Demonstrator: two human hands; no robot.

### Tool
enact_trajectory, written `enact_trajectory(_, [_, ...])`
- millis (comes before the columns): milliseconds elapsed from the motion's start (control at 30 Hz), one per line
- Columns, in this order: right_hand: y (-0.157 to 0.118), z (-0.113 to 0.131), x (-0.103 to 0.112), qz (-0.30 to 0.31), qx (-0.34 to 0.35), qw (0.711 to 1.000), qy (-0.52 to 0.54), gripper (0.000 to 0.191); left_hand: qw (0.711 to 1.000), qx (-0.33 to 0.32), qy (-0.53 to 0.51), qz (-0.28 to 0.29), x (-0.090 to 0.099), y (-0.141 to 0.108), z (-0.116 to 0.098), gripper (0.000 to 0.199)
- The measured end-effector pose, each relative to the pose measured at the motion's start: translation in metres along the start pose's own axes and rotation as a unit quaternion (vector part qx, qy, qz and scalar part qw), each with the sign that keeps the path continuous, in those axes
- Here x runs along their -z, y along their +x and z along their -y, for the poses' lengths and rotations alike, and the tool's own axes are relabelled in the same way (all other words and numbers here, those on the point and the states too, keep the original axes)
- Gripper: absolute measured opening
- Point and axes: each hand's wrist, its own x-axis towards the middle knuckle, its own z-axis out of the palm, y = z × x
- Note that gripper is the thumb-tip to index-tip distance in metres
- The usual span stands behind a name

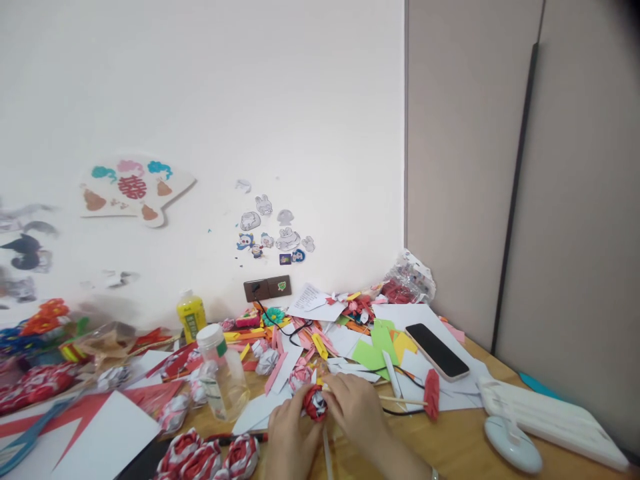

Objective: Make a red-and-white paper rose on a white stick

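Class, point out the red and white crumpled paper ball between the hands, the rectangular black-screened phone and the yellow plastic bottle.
Paper ball [315, 404]: head view, its front.
Phone [437, 351]: head view, screen's middle.
Bottle [192, 318]: head view, printed side.

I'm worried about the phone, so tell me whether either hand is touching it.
No: the left hand and right hand are on the red-and-white paper flower, apart from the phone.

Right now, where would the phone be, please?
In the head view's right half, the phone lies on white paper, beside yellow paper, beyond the right hand.
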Motion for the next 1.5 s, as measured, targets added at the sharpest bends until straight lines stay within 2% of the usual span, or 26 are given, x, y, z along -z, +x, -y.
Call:
enact_trajectory(133, [0.001, 0.0, 0.003, -0.015, 0.006, 1.0, -0.019, 0.04, 0.994, 0.026, -0.098, -0.039, -0.002, 0.004, 0.006, 0.041])
enact_trajectory(233, [-0.001, -0.004, -0.001, -0.008, -0.006, 1.0, -0.026, 0.038, 0.983, 0.062, -0.156, -0.068, -0.001, 0.006, 0.003, 0.047])
enact_trajectory(300, [-0.002, -0.007, -0.003, 0.002, -0.016, 1.0, -0.026, 0.034, 0.978, 0.075, -0.183, -0.071, 0.0, 0.005, -0.002, 0.049])
enact_trajectory(433, [-0.002, -0.011, -0.005, 0.027, -0.037, 0.999, -0.015, 0.03, 0.967, 0.065, -0.245, -0.023, -0.001, 0.001, -0.011, 0.05])
enact_trajectory(567, [-0.001, -0.01, -0.001, 0.027, -0.053, 0.998, 0.005, 0.03, 0.957, 0.073, -0.28, -0.002, -0.004, -0.001, -0.013, 0.049])
enact_trajectory(733, [0.002, -0.006, 0.007, 0.007, -0.056, 0.998, 0.013, 0.029, 0.934, 0.117, -0.334, -0.045, -0.003, 0.003, -0.011, 0.052])
enact_trajectory(833, [0.002, -0.006, 0.007, 0.021, -0.044, 0.999, 0.008, 0.029, 0.926, 0.132, -0.348, -0.061, -0.001, 0.004, -0.012, 0.051])
enact_trajectory(1000, [0.004, -0.013, 0.003, 0.067, -0.047, 0.996, 0.023, 0.031, 0.915, 0.113, -0.388, -0.018, -0.001, 0.005, -0.013, 0.05])
enact_trajectory(1133, [0.006, -0.015, 0.008, 0.107, -0.01, 0.994, 0.016, 0.032, 0.908, 0.121, -0.401, -0.001, -0.002, 0.009, -0.012, 0.056])
enact_trajectory(1333, [0.006, -0.01, 0.012, 0.113, 0.001, 0.992, 0.062, 0.034, 0.906, 0.138, -0.4, 0.019, -0.003, 0.01, -0.014, 0.057])
enact_trajectory(1500, [0.0, -0.009, 0.006, 0.115, -0.05, 0.991, 0.038, 0.03, 0.9, 0.13, -0.416, 0.035, -0.007, 0.009, -0.011, 0.054])
